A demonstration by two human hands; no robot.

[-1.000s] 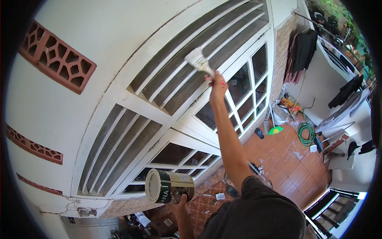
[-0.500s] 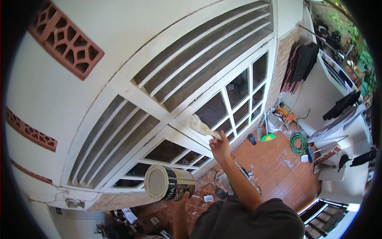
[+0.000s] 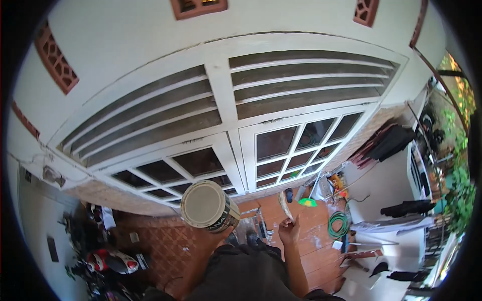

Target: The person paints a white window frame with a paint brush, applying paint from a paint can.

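We look down on a white wall (image 3: 125, 45) with white louvred vents (image 3: 311, 80) above glazed doors (image 3: 296, 150). Below lies a red tiled floor (image 3: 165, 246), a coiled green hose (image 3: 339, 223) and dark clothes (image 3: 396, 140) hanging in daylight.

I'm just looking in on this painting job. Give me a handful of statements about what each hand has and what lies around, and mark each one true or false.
1. The left hand holds up a paint can. True.
2. The right hand holds a roller on a long pole. False: it holds a paintbrush, bristles pointing up.
3. The brush is pressed against the louvred panels. False: it is down near the chest, clear of the door.
4. A coiled green hose lies on the tiled floor. True.
5. Dark clothes hang at the right. True.
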